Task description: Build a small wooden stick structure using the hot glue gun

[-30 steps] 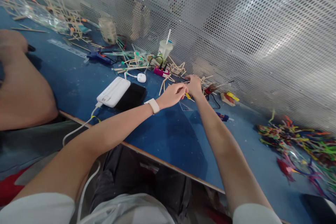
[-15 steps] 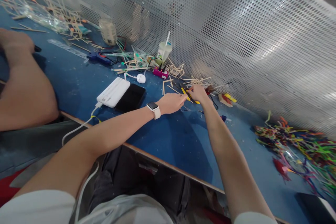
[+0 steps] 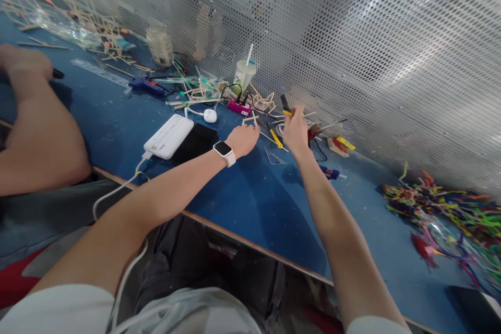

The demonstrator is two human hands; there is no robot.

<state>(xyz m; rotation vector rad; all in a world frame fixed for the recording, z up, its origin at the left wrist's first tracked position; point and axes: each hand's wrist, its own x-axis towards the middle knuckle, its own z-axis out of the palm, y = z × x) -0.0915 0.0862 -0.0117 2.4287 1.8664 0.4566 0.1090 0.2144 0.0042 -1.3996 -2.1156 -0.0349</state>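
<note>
My left hand (image 3: 243, 141), with a watch (image 3: 223, 149) on its wrist, is palm down over the table. Its fingers are apart, at the near edge of some joined wooden sticks (image 3: 250, 120); whether they touch cannot be seen. My right hand (image 3: 296, 128) is raised and closed around a yellow-and-black hand tool (image 3: 287, 105), its black end pointing up. Below and between the hands lies another yellow-handled tool (image 3: 276, 135). A small clear triangular set square (image 3: 274, 157) rests nearer to me. Under my right forearm is a blue glue gun (image 3: 329, 173).
Along the perforated metal panel (image 3: 332, 36) stand a drink cup (image 3: 245, 74), a magenta power block (image 3: 239, 106) and wooden sticks. A white power bank (image 3: 169, 136) overlaps a black phone (image 3: 195, 142). Pipe cleaners (image 3: 442, 209) pile at right. Another person's arm (image 3: 39, 120) is at left.
My right hand has lifted away from the table with the yellow-and-black hand tool in it. My left hand has moved left and slightly up, off the other yellow-handled tool, to the joined sticks.
</note>
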